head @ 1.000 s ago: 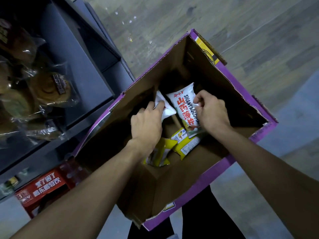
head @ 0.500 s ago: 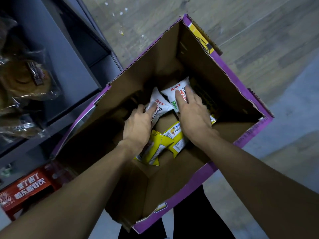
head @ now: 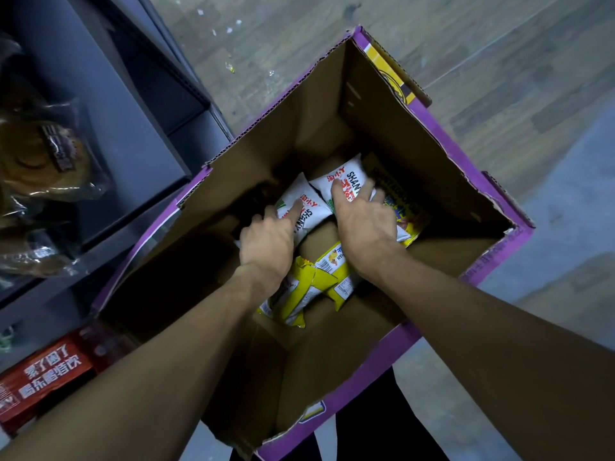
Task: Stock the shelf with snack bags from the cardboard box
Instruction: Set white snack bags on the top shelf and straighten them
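Note:
An open cardboard box (head: pixel 402 134) with purple outer edges stands on the floor below me. Two white snack bags with red and black print lie side by side deep inside it. My left hand (head: pixel 269 241) grips the left white bag (head: pixel 307 209), index finger along its top. My right hand (head: pixel 366 221) spans the right white bag (head: pixel 349 176), thumb on one side and fingers over its far edge. Yellow snack bags (head: pixel 306 291) lie under my wrists, and another yellow bag (head: pixel 407 211) leans against the right wall. The dark grey shelf (head: pixel 133 128) is to the left.
Wrapped pastries in clear bags (head: pixel 43 161) fill the shelf's left part. A red printed package (head: pixel 46 374) sits on a lower level at bottom left. Wood-look floor (head: pixel 466 44) surrounds the box. My dark trouser legs (head: pixel 366 427) touch the box's near side.
One second ago both hands held the white bags raised and tilted. The bags have since gone down to the box bottom, and the hands now lie over them, almost still in the last half second.

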Demonstrator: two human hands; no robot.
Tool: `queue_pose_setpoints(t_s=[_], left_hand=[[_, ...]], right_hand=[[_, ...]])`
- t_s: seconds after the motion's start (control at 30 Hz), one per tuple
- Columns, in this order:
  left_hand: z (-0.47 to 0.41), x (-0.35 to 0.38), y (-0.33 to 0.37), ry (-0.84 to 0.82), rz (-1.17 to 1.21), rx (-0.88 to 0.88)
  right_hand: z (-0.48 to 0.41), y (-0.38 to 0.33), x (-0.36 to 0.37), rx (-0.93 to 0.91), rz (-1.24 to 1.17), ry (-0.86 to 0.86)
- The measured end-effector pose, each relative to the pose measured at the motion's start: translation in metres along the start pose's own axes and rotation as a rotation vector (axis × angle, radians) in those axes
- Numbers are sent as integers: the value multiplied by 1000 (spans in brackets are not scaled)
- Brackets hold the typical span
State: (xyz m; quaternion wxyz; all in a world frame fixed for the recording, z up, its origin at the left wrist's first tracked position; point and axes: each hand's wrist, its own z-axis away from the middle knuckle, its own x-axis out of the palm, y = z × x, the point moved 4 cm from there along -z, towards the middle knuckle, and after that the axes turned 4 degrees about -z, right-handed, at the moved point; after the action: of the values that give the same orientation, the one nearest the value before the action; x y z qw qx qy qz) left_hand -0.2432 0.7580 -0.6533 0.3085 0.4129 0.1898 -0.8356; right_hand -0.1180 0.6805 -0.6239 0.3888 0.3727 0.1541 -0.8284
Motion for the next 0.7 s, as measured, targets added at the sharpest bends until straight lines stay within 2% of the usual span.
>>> queue_pose_setpoints(t_s=[0.17,0.37,0.53,0.7], left_hand=[[-5,-3,-4,-55,55,-8],[4,-15,-12,2,93,-46],[40,-28,-30,13,202,-105],[96,-61,-48,71,246,-78]], right_hand=[[5,-4,-5,-11,-67,56],[14,-5,-11,9,-157,48],[39,-8,-14,37,-215,55],[86,-19,-42,37,-331,135]])
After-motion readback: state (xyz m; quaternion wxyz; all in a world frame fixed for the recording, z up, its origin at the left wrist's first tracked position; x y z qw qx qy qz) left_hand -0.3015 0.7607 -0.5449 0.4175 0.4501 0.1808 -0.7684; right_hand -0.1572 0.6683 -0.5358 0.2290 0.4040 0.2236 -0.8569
